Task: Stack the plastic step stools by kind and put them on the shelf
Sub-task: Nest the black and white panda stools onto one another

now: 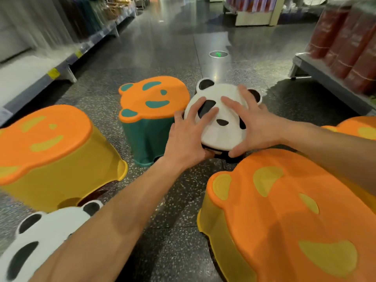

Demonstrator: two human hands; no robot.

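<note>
A white-and-black panda stool (223, 131) stands on the floor ahead of me. My left hand (189, 137) grips its left side and my right hand (252, 123) grips its right side, fingers spread over the seat. Left of it stands an orange-topped green stool (150, 110). An orange-topped yellow stool (53, 151) sits at the near left, tilted. Another orange-and-yellow stool (295, 220) is at the near right, with a third one (358, 127) partly hidden behind my right forearm. A second panda stool (40, 241) shows at the bottom left, under my left arm.
I am in a shop aisle with a dark speckled floor (173, 47). A low grey shelf (61, 66) runs along the left. On the right, a shelf (325, 76) holds red wrapped rolls (350, 37). A green round floor mark (218, 54) lies farther ahead.
</note>
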